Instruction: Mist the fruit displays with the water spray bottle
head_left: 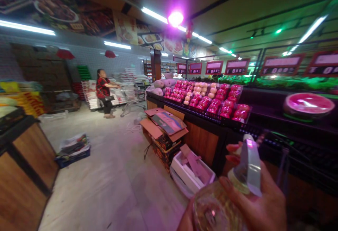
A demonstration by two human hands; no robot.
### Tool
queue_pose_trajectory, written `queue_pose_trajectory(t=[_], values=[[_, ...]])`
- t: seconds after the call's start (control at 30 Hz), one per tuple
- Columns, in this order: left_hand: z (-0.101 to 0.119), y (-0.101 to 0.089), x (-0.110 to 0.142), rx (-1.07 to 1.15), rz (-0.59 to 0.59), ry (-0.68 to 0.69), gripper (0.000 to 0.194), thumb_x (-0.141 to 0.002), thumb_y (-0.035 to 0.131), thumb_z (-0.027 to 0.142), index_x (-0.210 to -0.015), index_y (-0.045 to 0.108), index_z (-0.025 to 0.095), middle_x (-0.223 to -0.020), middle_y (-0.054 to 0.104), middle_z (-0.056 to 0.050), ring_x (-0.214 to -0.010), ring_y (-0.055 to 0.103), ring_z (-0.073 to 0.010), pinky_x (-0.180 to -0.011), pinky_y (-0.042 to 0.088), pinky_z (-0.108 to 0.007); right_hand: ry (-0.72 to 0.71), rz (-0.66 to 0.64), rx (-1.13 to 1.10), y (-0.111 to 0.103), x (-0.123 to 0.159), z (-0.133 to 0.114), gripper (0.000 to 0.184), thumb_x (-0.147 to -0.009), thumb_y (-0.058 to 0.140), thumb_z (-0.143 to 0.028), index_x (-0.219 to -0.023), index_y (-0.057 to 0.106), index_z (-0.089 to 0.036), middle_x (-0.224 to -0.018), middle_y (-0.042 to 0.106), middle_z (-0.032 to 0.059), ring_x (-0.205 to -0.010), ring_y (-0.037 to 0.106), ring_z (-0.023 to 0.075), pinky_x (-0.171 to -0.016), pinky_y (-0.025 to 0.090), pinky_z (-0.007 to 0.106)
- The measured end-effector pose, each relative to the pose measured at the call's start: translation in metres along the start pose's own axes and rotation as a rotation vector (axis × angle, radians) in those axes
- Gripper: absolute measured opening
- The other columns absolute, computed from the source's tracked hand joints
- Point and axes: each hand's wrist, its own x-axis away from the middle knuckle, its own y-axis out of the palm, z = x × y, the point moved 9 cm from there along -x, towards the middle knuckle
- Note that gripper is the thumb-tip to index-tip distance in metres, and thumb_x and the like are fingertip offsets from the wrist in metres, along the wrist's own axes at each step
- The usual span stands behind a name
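Observation:
A clear spray bottle [215, 208] with a pale grey trigger head is close to the camera at the lower right, tilted. My right hand [266, 199] is wrapped round its neck, the thumb across the front and fingertips showing beyond the head. Against the bottle's left side lies my left hand [185, 218], closed on it as far as I can see; most of that hand is hidden or cut off by the bottom edge. Beyond the spray head, a cut watermelon half [308, 104] sits on the dark shelf, and wrapped red fruit packs [215, 106] fill the display.
Flattened cardboard boxes [166, 122] and a white foam box [191, 171] stand on the floor by the display. A blue crate [75, 155] lies to the left, near a wooden counter [29, 160]. Farther back, a person [102, 92] holds a shopping cart [132, 99].

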Motion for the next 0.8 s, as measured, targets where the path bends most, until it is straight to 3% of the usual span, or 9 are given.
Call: queue_pose_trajectory(t=[0.07, 0.17, 0.33, 0.5, 0.63, 0.8], values=[[0.01, 0.0, -0.006, -0.015, 0.018, -0.014, 0.058, -0.064, 0.078, 0.063, -0.098, 0.079, 0.016, -0.104, 0.08, -0.011, -0.133, 0.058, -0.0344, -0.123, 0.029, -0.045, 0.002, 0.017, -0.025, 0.013, -0.004, 0.0, 0.053, -0.082, 0.074, -0.043, -0.124, 0.062, -0.014, -0.113, 0.073, 0.0121, -0.099, 0.075, 0.0242, -0.085, 0.062, 0.024], [0.02, -0.006, -0.025, -0.002, 0.045, -0.061, 0.068, -0.049, 0.078, 0.073, -0.085, 0.079, 0.016, -0.094, 0.081, -0.013, -0.131, 0.059, -0.0378, -0.121, 0.031, -0.049, -0.007, 0.023, -0.055, 0.034, -0.009, 0.007, 0.053, -0.083, 0.074, -0.045, -0.123, 0.061, -0.014, -0.115, 0.072, 0.0112, -0.095, 0.076, 0.0212, -0.082, 0.062, 0.021], [0.052, -0.032, -0.068, -0.041, 0.121, -0.042, 0.072, -0.035, 0.082, 0.076, -0.075, 0.079, 0.017, -0.093, 0.081, -0.01, -0.133, 0.057, -0.037, -0.126, 0.023, -0.043, -0.026, 0.016, 0.034, 0.063, -0.026, 0.032, 0.057, -0.087, 0.072, -0.045, -0.133, 0.054, -0.016, -0.121, 0.07, 0.0096, -0.093, 0.075, 0.0178, -0.082, 0.062, 0.018], [0.081, -0.034, -0.108, -0.197, -0.071, -0.089, 0.069, -0.052, 0.083, 0.07, -0.097, 0.079, 0.017, -0.115, 0.079, -0.008, -0.132, 0.06, -0.0335, -0.123, 0.032, -0.042, -0.052, 0.121, 0.173, 0.065, -0.054, 0.047, 0.057, -0.09, 0.067, -0.047, -0.135, 0.053, -0.016, -0.119, 0.07, 0.0101, -0.094, 0.075, 0.0203, -0.082, 0.063, 0.021], [0.095, -0.041, -0.136, -0.234, -0.083, -0.043, 0.068, -0.063, 0.082, 0.062, -0.116, 0.073, 0.022, -0.114, 0.079, -0.006, -0.126, 0.064, -0.0318, -0.119, 0.037, -0.045, -0.033, 0.151, 0.241, 0.07, -0.07, 0.055, 0.051, -0.089, 0.068, -0.048, -0.127, 0.057, -0.016, -0.115, 0.071, 0.0116, -0.092, 0.075, 0.0221, -0.079, 0.064, 0.023], [0.097, -0.022, -0.163, -0.227, -0.168, -0.119, 0.077, -0.046, 0.081, 0.075, -0.099, 0.079, 0.019, -0.103, 0.081, -0.007, -0.127, 0.063, -0.0362, -0.122, 0.034, -0.047, -0.005, 0.155, 0.266, 0.079, -0.079, 0.069, 0.057, -0.089, 0.068, -0.051, -0.131, 0.054, -0.016, -0.116, 0.07, 0.0124, -0.091, 0.076, 0.023, -0.081, 0.064, 0.024]])
